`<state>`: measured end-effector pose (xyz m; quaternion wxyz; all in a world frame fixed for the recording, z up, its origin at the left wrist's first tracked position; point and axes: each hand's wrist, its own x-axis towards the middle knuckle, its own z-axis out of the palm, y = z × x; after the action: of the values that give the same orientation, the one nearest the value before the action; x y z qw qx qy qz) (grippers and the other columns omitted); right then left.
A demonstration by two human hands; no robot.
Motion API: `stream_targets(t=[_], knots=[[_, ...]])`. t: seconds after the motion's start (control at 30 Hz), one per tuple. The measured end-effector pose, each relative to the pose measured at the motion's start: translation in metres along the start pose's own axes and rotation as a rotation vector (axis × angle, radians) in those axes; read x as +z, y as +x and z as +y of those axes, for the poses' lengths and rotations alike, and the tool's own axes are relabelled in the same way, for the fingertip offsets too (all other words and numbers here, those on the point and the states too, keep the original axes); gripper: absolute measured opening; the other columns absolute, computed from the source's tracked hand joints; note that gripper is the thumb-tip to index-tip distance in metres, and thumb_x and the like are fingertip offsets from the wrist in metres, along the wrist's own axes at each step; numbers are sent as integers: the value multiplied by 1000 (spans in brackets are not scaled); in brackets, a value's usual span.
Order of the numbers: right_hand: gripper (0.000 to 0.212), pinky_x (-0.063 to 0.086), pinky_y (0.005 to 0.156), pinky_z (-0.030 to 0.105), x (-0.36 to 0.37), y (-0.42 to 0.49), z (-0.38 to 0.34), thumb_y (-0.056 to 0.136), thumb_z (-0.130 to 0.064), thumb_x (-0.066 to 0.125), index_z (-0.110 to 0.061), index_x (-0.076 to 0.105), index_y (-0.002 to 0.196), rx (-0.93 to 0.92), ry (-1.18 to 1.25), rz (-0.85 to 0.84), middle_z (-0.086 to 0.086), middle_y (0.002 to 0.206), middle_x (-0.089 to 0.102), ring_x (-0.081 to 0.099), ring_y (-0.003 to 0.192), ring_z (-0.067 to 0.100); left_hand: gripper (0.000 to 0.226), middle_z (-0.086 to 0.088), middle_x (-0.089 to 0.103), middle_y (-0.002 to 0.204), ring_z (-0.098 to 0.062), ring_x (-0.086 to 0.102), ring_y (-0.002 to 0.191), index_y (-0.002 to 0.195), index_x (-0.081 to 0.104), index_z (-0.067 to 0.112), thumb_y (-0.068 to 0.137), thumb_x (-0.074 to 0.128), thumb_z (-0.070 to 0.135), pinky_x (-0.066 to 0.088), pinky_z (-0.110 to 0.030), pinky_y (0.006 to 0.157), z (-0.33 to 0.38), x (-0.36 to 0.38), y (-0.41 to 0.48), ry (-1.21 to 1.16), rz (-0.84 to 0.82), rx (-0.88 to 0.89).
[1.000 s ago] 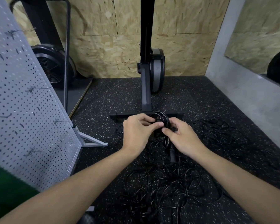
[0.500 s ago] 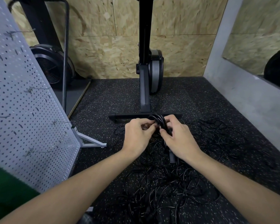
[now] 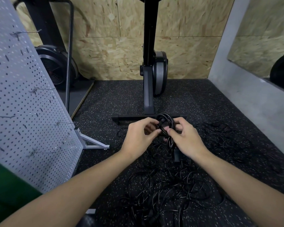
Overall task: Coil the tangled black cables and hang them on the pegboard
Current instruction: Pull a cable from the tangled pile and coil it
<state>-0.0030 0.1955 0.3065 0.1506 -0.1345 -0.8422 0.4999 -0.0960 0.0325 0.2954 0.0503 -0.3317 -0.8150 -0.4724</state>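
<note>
Both hands met in the middle of the frame over a small coiled black cable [image 3: 164, 124], held up above the floor. The left hand [image 3: 138, 136] had its fingers curled in, thumb and forefinger pinching the left side of the coil. The right hand [image 3: 188, 142] gripped the right side, thumb pressed on the front of the loops and the other fingers curled round behind them. From under the coil a short tail hung down to a black plug [image 3: 176, 155], partly hidden by the right wrist. Below and to the right of the hands, the tangled black cables [image 3: 167, 194] lay spread loosely over the speckled black rubber floor [image 3: 121, 99], reaching the bottom edge of the frame. The grey pegboard [image 3: 23, 104] stood tilted along the left side on a white metal foot [image 3: 92, 143], with several bare wire hooks [image 3: 39, 91] sticking out of it and no cable on any that showed. Beyond the hands, in the upper middle, the black upright of an exercise machine [image 3: 148, 63] rose from its floor bar [image 3: 131, 119] against a chipboard wall [image 3: 115, 54]. A round black fan wheel [image 3: 54, 68] sat in the upper left, behind the pegboard.
</note>
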Motion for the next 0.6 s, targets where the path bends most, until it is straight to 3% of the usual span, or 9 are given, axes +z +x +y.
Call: stream_targets(t=[0.1,0.17,0.23,0.3,0.4,0.53,0.6], knots=[[17,59,91,53,-4,2,3,101,-27,65,-37,61,114,17,51,-47,-8,104,79,78,87,17,12,9,75,86,-6,69,83,95,77,20,86,85,19,56,-23,79,-6,3,0,-146,42,-76],[17,59,94,53,-5,1,2,102,-23,64,-32,62,117,20,82,-79,-7,106,79,78,89,18,21,1,75,92,-16,72,89,94,69,17,85,87,21,60,-33,83,-10,5,1,-293,32,-188],[19,58,96,54,-7,0,0,103,-18,62,-27,62,119,29,126,-134,-5,107,79,79,90,21,31,-6,73,108,-24,72,98,106,64,15,85,87,19,62,-37,83,-14,4,3,-467,-19,-262],[19,58,95,53,-7,-3,-1,104,-13,59,-23,62,120,19,130,-184,-3,106,79,79,89,24,39,-5,73,119,-21,73,103,122,64,17,88,83,14,62,-32,79,-13,1,4,-571,-112,-271],[19,60,93,51,-7,-5,-2,105,-9,57,-21,62,119,0,109,-220,-1,107,78,79,88,24,45,-2,75,119,-18,72,109,135,65,19,92,78,9,59,-25,80,-12,-2,5,-538,-192,-214],[20,59,94,51,-8,-5,-3,105,-11,56,-25,61,119,-32,37,-256,-6,107,76,78,90,20,42,3,76,113,-18,70,112,127,68,25,89,81,11,59,-42,96,-19,-3,7,-428,-162,-168],[21,60,93,52,-9,-5,-3,106,-12,56,-26,61,119,-28,32,-285,-5,108,76,78,91,21,43,3,76,112,-17,71,110,125,69,26,87,84,12,57,-44,99,-21,-7,8,-389,-191,-187]])
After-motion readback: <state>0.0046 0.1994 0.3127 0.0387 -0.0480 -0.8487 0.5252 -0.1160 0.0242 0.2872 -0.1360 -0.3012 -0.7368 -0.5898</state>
